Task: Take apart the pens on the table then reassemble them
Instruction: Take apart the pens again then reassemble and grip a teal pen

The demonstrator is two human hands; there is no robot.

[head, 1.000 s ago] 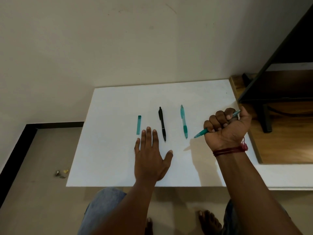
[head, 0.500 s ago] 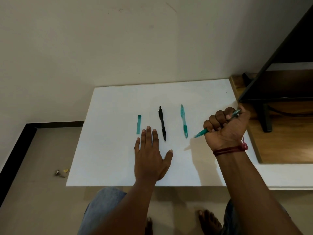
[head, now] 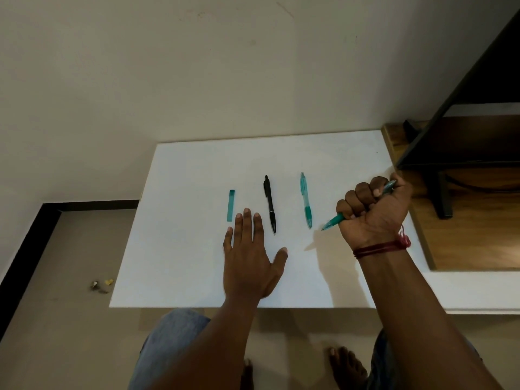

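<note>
On the white table (head: 183, 249) lie a black pen (head: 269, 204) and a teal pen (head: 306, 204), side by side with tips toward me. A short teal pen piece (head: 231, 205) lies left of them. My left hand (head: 250, 254) rests flat on the table, fingers straight, its fingertips between the teal piece and the black pen. My right hand (head: 371, 212) grips a second teal pen (head: 333, 221) in a fist above the table's right side, tip pointing down-left, thumb over its top end.
A wall stands behind the table. A dark-framed wooden shelf unit (head: 464, 164) borders the table on the right. Small bits of litter (head: 101, 285) lie on the floor at the left. My knees and bare feet are below the front edge.
My right thumb has closed further over the pen's top end. The left hand and the things on the table have not moved.
</note>
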